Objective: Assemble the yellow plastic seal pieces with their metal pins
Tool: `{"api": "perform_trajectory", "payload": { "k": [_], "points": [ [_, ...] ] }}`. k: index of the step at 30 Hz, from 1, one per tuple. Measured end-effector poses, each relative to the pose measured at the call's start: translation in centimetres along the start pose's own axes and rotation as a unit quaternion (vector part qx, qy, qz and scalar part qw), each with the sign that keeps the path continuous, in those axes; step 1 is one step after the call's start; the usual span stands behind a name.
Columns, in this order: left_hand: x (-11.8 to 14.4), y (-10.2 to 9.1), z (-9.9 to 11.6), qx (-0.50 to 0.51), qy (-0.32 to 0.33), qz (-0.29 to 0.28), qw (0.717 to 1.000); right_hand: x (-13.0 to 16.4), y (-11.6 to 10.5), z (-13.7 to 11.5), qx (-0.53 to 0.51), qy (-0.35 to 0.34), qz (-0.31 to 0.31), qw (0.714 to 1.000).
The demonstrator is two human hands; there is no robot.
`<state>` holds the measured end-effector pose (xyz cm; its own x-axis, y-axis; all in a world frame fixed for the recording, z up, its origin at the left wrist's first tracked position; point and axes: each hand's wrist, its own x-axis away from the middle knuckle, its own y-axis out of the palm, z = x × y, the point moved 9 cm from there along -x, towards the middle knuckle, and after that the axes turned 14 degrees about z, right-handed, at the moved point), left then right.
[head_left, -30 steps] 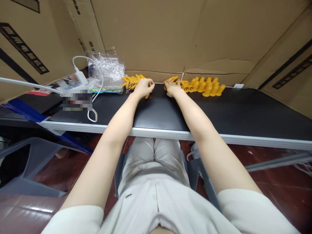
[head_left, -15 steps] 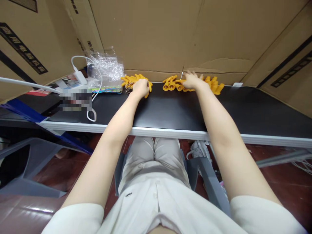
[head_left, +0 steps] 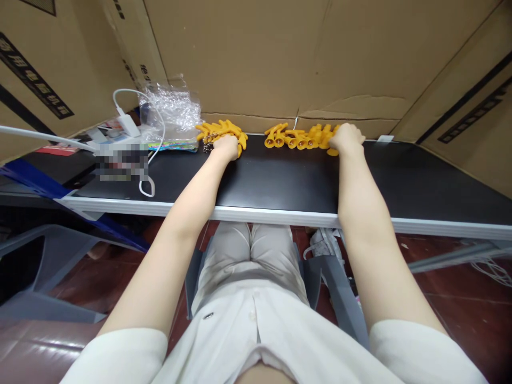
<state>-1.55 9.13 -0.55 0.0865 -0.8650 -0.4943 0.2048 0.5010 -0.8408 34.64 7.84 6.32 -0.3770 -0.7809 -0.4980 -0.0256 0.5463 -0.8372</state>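
My left hand (head_left: 226,146) is at the front of a heap of small yellow pieces (head_left: 221,128) with metal chains. It looks closed, but its fingers point away from me and what they hold is hidden. Right of it, along the back of the black tabletop, stands a row of yellow pieces (head_left: 302,140) with flared, round, hollow ends facing me and a shiny bit inside several. My right hand (head_left: 349,137) is closed around the right end of this row, covering the last pieces. Part of one yellow piece shows below its thumb side.
Cardboard walls (head_left: 256,58) close off the back and sides. On the left lie clear plastic bags (head_left: 172,112) on colourful sheets, a white adapter (head_left: 130,125) with cable, and a blurred-out item. A white tag (head_left: 385,138) lies at the back right. The table has a pale front edge (head_left: 276,215).
My right hand has moved right along the row, from its middle to its right end, and its spread fingers have closed. My left hand has dropped slightly at the heap.
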Motion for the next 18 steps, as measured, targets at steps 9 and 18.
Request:
{"api": "perform_trajectory", "payload": {
  "k": [9, 18],
  "points": [
    [3.4, -3.6, 2.8, -0.074, -0.02, -0.095, 0.993, 0.5, 1.0, 0.5, 0.002, 0.009, -0.029, 1.0],
    [3.7, -2.9, 3.5, -0.095, 0.021, -0.122, 0.988, 0.9, 0.3, -1.3, -0.114, -0.113, 0.0, 0.987]
  ]
}}
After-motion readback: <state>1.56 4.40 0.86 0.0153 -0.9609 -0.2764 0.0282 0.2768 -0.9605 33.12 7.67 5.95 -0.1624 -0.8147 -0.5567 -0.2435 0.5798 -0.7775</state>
